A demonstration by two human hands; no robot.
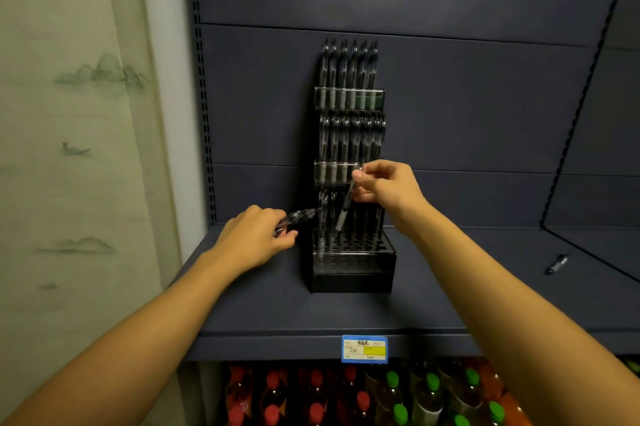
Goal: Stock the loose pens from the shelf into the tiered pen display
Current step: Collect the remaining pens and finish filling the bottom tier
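The pen (347,200) pinched in the right hand (384,183) points almost straight down over the display's (353,266) bottom holes, while the left hand (258,238) beside it grips spare pens (298,218) lying sideways.

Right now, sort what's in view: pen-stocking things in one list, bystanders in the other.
Job:
tiered pen display
pen pinched in right hand
pens gripped in left hand
loose pen on shelf

Lying about:
price tag
bottles below
wall hanging
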